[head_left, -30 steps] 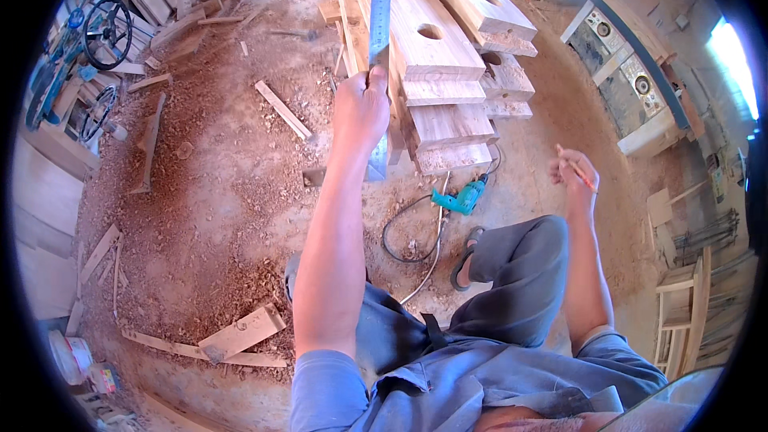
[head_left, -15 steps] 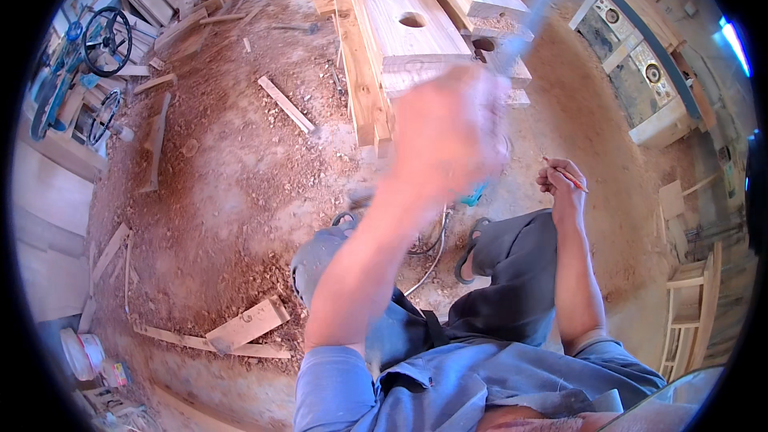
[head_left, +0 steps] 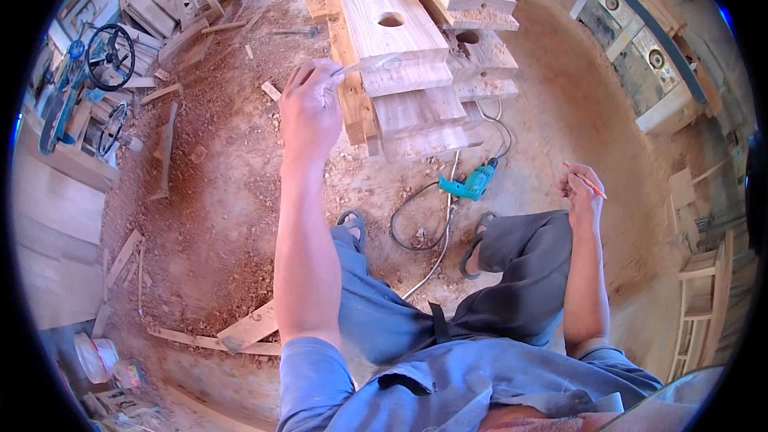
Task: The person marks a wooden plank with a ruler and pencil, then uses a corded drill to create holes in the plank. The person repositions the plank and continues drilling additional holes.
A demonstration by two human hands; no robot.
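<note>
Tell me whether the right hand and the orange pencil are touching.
Touching. The head view shows it: the right hand has its fingers curled around the orange pencil, whose one end sticks out past the hand.

A teal drill point(head_left: 472, 183) lay on the floor point(head_left: 216, 176) among scattered wood shavings, its dark cable point(head_left: 393, 228) looping beside it. To the left stood a blue machine point(head_left: 53, 116) with two dark handwheels point(head_left: 110, 58), and a white bucket point(head_left: 94, 358) sat near the lower left edge. At the lower right stood a pale wooden rack point(head_left: 701, 316).
</note>
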